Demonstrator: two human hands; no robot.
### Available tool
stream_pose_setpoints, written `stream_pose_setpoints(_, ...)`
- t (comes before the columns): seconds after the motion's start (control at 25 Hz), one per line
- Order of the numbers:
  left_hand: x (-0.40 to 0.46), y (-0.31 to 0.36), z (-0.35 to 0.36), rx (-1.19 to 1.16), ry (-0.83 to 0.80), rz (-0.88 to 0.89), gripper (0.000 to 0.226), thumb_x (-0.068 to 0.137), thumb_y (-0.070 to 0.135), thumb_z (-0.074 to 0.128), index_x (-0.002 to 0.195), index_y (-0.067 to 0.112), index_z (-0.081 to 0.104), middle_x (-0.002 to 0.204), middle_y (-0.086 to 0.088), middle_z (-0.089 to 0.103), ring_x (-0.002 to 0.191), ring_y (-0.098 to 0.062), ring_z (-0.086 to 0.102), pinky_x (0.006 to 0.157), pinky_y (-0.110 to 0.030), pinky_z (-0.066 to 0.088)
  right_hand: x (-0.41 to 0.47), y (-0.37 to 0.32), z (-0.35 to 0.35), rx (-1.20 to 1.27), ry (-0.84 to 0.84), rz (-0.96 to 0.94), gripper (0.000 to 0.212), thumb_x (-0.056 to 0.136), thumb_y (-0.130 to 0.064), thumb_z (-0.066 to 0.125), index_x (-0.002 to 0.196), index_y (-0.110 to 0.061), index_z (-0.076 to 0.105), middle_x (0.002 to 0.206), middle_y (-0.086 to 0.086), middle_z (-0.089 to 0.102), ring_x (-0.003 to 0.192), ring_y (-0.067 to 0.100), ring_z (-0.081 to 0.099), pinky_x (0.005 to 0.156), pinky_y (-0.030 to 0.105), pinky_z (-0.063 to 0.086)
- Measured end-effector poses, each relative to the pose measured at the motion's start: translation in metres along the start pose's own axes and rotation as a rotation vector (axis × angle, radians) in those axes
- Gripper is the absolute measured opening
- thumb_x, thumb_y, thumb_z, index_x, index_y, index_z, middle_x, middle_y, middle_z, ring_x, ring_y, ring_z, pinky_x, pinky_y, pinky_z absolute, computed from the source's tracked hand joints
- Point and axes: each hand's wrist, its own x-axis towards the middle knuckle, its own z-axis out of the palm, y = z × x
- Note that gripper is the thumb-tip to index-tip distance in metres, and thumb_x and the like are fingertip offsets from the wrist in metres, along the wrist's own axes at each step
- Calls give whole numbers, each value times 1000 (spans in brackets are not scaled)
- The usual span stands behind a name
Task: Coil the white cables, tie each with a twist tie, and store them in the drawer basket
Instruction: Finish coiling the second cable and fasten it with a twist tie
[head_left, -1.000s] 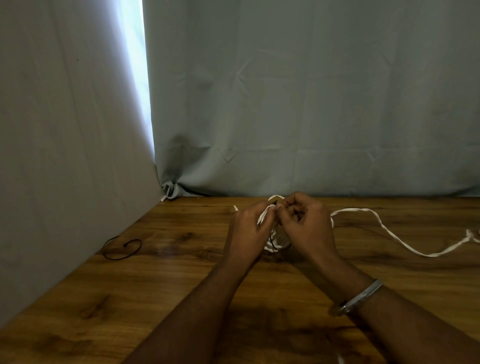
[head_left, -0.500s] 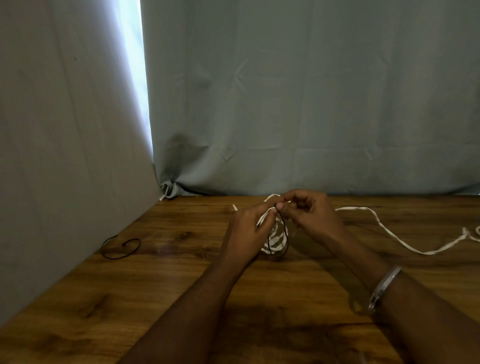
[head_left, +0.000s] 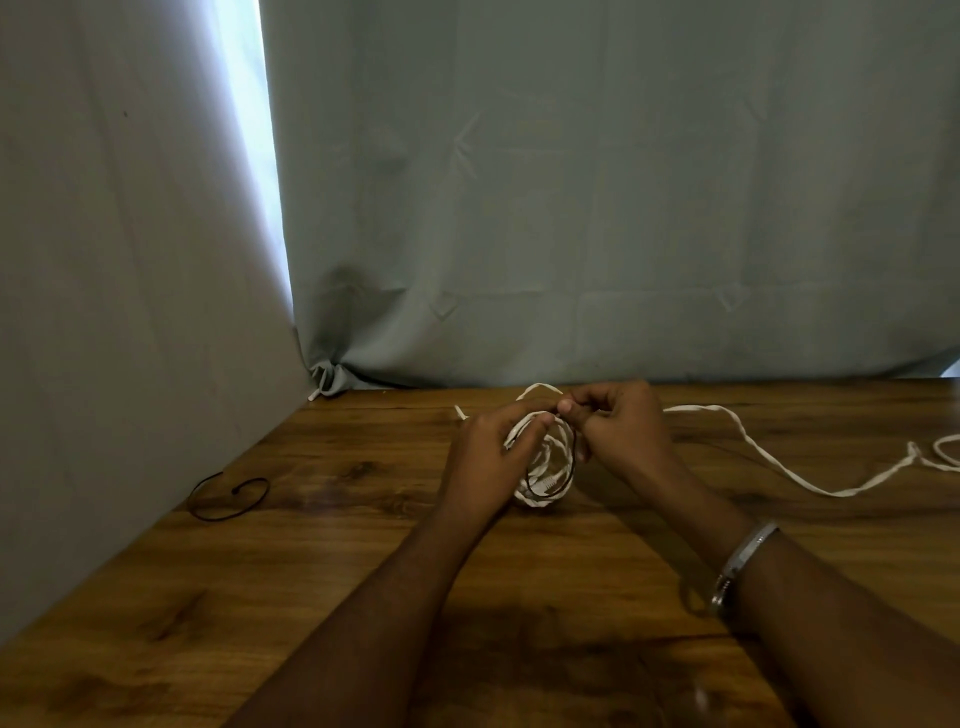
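A coiled white cable (head_left: 546, 475) stands on the wooden table (head_left: 363, 597) between my hands. My left hand (head_left: 485, 457) grips the coil's upper left side. A thin black twist tie (head_left: 571, 457) loops around the coil, and my right hand (head_left: 618, 426) pinches its ends at the top of the coil. A second white cable (head_left: 779, 457) lies loose across the table to the right, its far end running out of view. No drawer basket is in sight.
Another black twist tie (head_left: 228, 496) lies curled on the table near the left wall of grey cloth (head_left: 130, 312). A grey cloth backdrop (head_left: 623, 208) hangs along the table's far edge. A metal bracelet (head_left: 740, 564) is on my right wrist.
My right hand has drawn back to the right of the coil, uncovering it. The black tie now shows as a loop around the coil. My left hand has hardly moved.
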Motion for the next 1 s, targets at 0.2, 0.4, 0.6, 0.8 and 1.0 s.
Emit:
stream_pose_setpoints(0.2, -1, 4, 0, -104, -45, -71, 32, 96, 36, 63, 127, 33, 73, 105, 11, 80, 96, -3, 73, 88, -40, 60, 8, 2, -1, 17, 130, 27, 19, 99, -14, 62, 84, -24, 69, 81, -6, 70, 76, 7, 64, 69, 28, 46)
stream_pose_setpoints(0.4, -3, 11, -1, -194, -75, -60, 30, 100, 22, 65, 128, 27, 72, 118, 12, 76, 113, -3, 70, 98, -32, 56, 1, 2, 3, -134, 11, -111, 15, 98, -24, 65, 84, -31, 68, 81, -12, 70, 75, 8, 66, 64, 32, 51)
stream_pose_setpoints(0.6, 0, 7, -2, -160, 24, -102, 17, 97, 25, 68, 110, 23, 79, 96, 9, 80, 92, -4, 74, 82, -34, 60, 1, -2, 4, -69, -14, -93, 23, 94, -21, 73, 77, -36, 69, 80, -12, 72, 78, 11, 69, 64, 27, 48)
stream_pose_setpoints(0.8, 1, 7, 4, -197, 5, -149, 28, 95, 30, 67, 120, 22, 78, 108, 8, 80, 104, -6, 73, 95, -43, 59, 2, -2, 3, -27, 146, -107, 19, 99, -14, 63, 85, -26, 65, 79, -11, 67, 73, 2, 61, 61, 23, 44)
stream_pose_setpoints(1.0, -1, 9, 3, -391, -8, -179, 27, 101, 21, 66, 124, 11, 75, 113, -4, 79, 111, -21, 74, 100, -49, 57, -4, -6, 0, -281, -15, -251, 10, 101, -20, 59, 95, -26, 62, 78, -14, 63, 66, 1, 56, 56, 25, 35)
